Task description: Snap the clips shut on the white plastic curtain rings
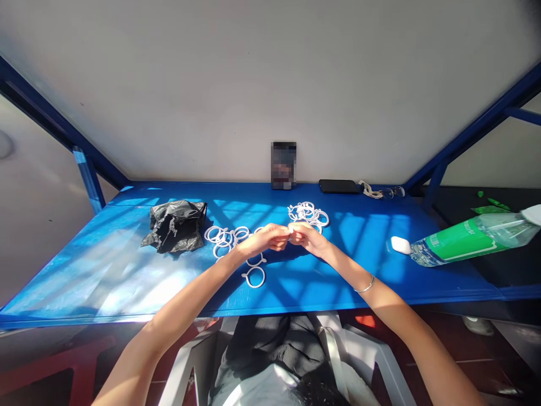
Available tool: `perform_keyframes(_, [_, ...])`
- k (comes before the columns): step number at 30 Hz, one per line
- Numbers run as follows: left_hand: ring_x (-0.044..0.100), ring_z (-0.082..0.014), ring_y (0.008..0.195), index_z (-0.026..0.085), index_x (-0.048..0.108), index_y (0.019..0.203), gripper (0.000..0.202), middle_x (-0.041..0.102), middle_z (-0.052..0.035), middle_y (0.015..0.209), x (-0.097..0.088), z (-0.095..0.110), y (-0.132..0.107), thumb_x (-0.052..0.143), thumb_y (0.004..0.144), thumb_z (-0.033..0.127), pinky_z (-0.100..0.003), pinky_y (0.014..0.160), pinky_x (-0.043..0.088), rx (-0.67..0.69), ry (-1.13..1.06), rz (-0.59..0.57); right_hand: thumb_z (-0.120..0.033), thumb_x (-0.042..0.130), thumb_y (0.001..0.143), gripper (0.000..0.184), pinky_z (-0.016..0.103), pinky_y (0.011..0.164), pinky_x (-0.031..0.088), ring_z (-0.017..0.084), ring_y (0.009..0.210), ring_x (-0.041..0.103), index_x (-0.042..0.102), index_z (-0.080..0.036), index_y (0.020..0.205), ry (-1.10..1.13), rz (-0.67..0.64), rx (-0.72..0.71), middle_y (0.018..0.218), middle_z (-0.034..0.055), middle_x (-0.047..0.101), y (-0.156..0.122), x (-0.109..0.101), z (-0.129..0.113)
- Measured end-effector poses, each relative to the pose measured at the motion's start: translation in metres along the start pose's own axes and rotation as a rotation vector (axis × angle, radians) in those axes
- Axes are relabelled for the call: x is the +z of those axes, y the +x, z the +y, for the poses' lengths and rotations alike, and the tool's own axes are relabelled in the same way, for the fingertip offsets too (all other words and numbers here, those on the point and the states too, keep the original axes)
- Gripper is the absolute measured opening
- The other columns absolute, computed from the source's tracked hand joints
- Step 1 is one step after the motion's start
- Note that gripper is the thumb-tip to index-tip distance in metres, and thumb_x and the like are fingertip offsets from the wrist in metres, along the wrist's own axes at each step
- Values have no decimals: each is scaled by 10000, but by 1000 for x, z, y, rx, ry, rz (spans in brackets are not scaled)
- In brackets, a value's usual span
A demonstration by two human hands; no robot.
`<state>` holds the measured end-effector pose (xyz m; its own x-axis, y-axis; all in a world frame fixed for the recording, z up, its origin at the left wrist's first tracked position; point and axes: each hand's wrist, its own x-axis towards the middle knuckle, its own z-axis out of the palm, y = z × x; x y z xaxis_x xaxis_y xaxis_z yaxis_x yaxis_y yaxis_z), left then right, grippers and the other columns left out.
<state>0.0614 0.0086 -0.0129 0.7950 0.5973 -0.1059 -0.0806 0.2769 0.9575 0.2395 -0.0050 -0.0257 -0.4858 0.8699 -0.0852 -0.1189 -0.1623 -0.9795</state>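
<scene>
My left hand and my right hand meet over the middle of the table, fingers closed in a pinch. Between their fingertips shows a small white piece, the same white as the rings nearby; the fingers hide most of it, so I cannot tell its shape. White plastic rings with small eyelets, like curtain rings, lie in a loose group by my left hand. One single ring is closer to the front edge. Another heap of white rings lies just behind my right hand.
On the blue table, a crumpled black plastic bag lies left. A phone leans against the wall; a black phone and glasses lie behind. At right are a white case and a green-labelled bottle.
</scene>
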Motion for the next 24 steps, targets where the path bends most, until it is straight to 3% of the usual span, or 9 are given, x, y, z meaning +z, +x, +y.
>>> perform_keyframes(6, [177,-65,457,205,204,466,699,148,51,477,7,0,2,705,715,623,-298,501,156,25,-71,-45,-648,644,725,607,274,487,279,97,494,210,257,-238,501,72,-19,23,496,-64,212,2,6,6])
perform_keyframes(10, [140,-56,436,206,168,450,732,115,52,453,5,-4,4,709,704,630,-292,484,143,6,-104,-87,-588,615,723,555,270,480,277,103,495,200,245,-243,497,99,4,44,478,-63,192,3,8,8])
perform_keyframes(17, [104,-45,411,202,162,434,754,97,57,428,0,-9,5,716,708,633,-283,471,119,-1,-128,-121,-439,558,742,455,268,471,283,119,502,176,221,-250,503,149,44,63,472,-53,172,2,10,8])
perform_keyframes(24, [176,-44,394,204,219,465,633,138,66,452,0,0,2,676,739,545,-273,468,152,67,-206,-68,-511,581,710,505,256,471,295,122,500,215,205,-246,500,202,83,2,474,-49,172,0,12,-1])
